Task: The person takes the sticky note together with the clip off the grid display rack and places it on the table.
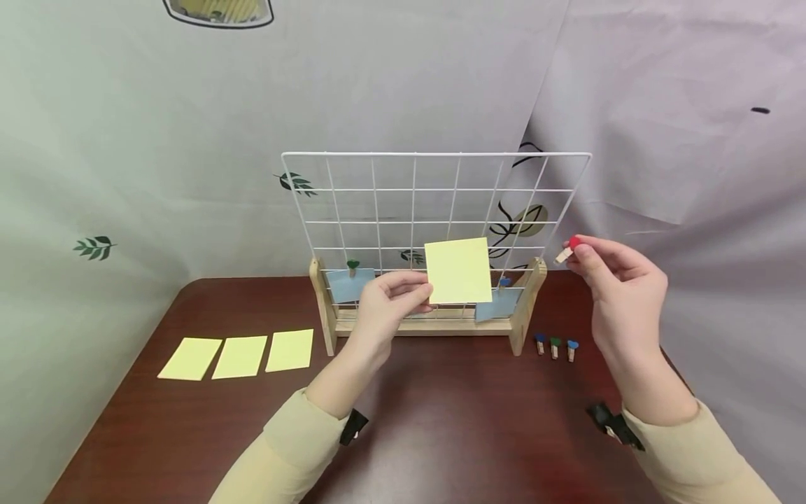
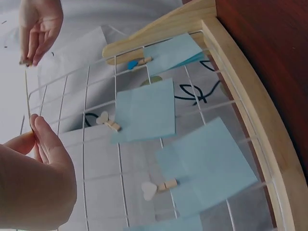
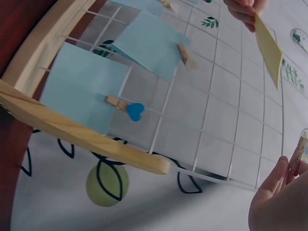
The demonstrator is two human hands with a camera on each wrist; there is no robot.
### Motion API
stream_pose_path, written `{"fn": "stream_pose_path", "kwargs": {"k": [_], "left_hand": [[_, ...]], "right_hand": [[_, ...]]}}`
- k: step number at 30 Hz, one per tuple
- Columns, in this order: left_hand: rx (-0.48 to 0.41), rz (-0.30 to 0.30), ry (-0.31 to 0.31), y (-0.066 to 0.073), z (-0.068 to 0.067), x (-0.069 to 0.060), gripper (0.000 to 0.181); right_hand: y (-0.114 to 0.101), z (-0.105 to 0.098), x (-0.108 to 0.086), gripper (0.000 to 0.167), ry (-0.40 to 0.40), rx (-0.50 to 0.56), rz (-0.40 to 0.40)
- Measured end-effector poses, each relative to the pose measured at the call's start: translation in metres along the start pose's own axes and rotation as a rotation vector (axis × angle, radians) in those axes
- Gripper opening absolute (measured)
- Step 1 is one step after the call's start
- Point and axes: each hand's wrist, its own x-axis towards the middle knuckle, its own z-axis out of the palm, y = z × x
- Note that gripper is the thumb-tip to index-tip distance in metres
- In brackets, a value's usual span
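My left hand (image 1: 394, 308) pinches a yellow sticky note (image 1: 458, 271) by its left edge, in front of the white wire grid rack (image 1: 434, 189). Between thumb and fingers, my right hand (image 1: 620, 287) holds a small wooden clothespin (image 1: 564, 255) with a red top, just right of the rack. Clipped low on the grid are several blue notes; the wrist views show them best, among them a blue note (image 2: 147, 110) held by a white-heart clothespin (image 2: 109, 121) and another blue note (image 3: 84, 86) held by a blue-heart clothespin (image 3: 126, 108).
Three yellow notes (image 1: 239, 357) lie in a row on the dark red table (image 1: 441, 427), left of the rack. Three clothespins (image 1: 555, 348) with blue and green tops lie at the right. The rack's wooden stand (image 1: 422, 327) sits towards the back, before a pale curtain (image 1: 403, 77).
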Motion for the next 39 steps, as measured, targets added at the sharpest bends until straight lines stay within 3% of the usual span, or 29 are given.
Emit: {"fn": "stream_pose_path", "kwargs": {"k": [20, 34, 39], "left_hand": [[0.027, -0.094, 0.093, -0.015, -0.061, -0.021, 0.020], [0.091, -0.109, 0.174, -0.006, -0.102, -0.041, 0.015], [0.106, -0.110, 0.192, -0.006, -0.119, -0.050, 0.028]], "right_hand": [[0.004, -0.044, -0.015, 0.014, 0.114, 0.015, 0.049], [0.006, -0.081, -0.022, 0.019, 0.145, -0.009, 0.106], [0.009, -0.095, -0.024, 0.020, 0.139, -0.027, 0.125]]}}
